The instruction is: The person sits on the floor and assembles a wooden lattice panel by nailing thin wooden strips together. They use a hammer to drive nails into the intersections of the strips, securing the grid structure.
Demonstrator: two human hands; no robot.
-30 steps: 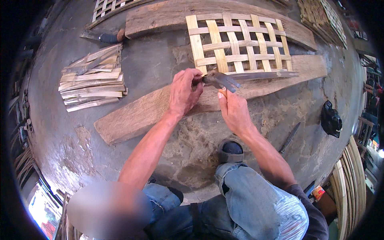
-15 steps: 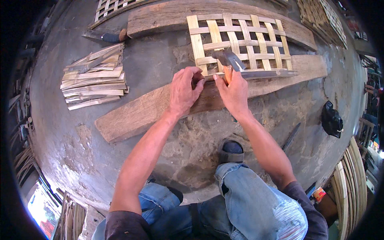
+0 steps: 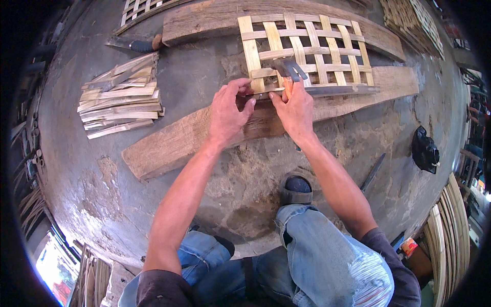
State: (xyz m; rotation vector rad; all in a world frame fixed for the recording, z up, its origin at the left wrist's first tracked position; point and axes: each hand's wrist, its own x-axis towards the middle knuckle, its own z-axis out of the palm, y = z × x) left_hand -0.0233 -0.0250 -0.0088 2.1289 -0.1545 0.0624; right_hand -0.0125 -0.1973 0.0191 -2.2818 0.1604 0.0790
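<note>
A woven lattice panel [image 3: 309, 50] of flat pale bamboo strips leans across two wooden beams, with a darker slat [image 3: 340, 90] along its near edge. My right hand [image 3: 295, 110] grips a claw hammer [image 3: 292, 70] close to its head, around the orange handle. Its thumb rests at the slat. Beside the panel's near left corner is my left hand [image 3: 227, 112], fingers curled and thumb apart from them, a gap showing between. A tiny bright spot on the slat lies between my hands, too small to name.
Under the panel's near edge lies a long wooden beam [image 3: 174, 146], with another beam [image 3: 204, 23] behind. Cut bamboo pieces [image 3: 120, 105] are piled at left, near a knife [image 3: 134, 45]. A blade [image 3: 373, 173] and a black plastic bag [image 3: 424, 149] lie on the floor at right.
My left hand has shifted slightly left, and its thumb and fingers have parted. My right hand, with the hammer, has moved slightly up and left.
</note>
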